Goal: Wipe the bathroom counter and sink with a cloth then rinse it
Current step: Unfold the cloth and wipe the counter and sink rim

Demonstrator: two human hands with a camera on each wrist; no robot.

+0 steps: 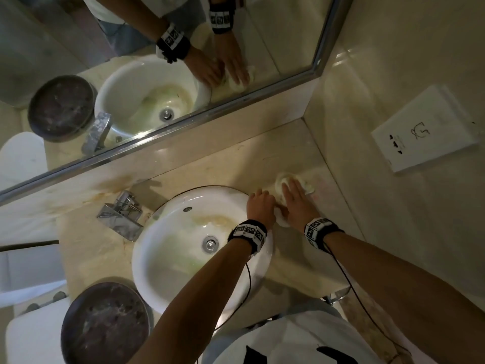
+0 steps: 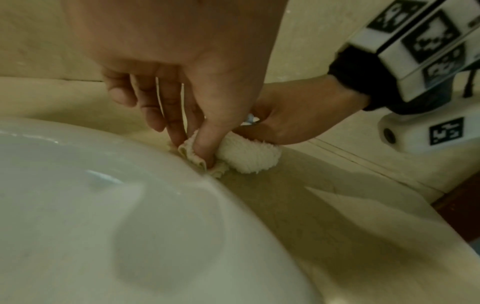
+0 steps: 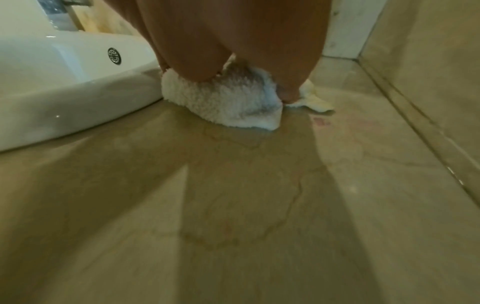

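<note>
**Cloth under both hands on the counter, right of the basin**

Right hand (image 1: 294, 198) lies flat on the cloth (image 1: 307, 185), fingers straight, pressing it down, not grasping. Left hand (image 2: 182, 86) pinches the near folded corner between thumb and fingertips, right at the sink (image 2: 91, 205) rim. Cloth sits bunched on the counter (image 3: 233, 205), touching the basin's outer wall, near the back corner by the side wall.

Handling, my read: white terry, soft, light, no stiffness. It'll bunch and roll under a push rather than slide flat. Looks damp; a darker sheen on the stone in front of it suggests a wet trail. Best hold is a flat palm on top for wiping; for lifting or rinsing, gather the bulk rather than the pinched corner, or it'll unfold and drag.

Surface: polished beige stone, veined, faint pink mark just beside the cloth, brownish staining near the faucet (image 1: 120, 214). Smooth, so low friction when wet.

Room: the sink is a round white raised basin, stained inside. Mirror (image 1: 157, 74) behind, a dark round dish (image 1: 105, 324) front-left, a wall outlet plate (image 1: 422, 130) on the right wall.
</note>
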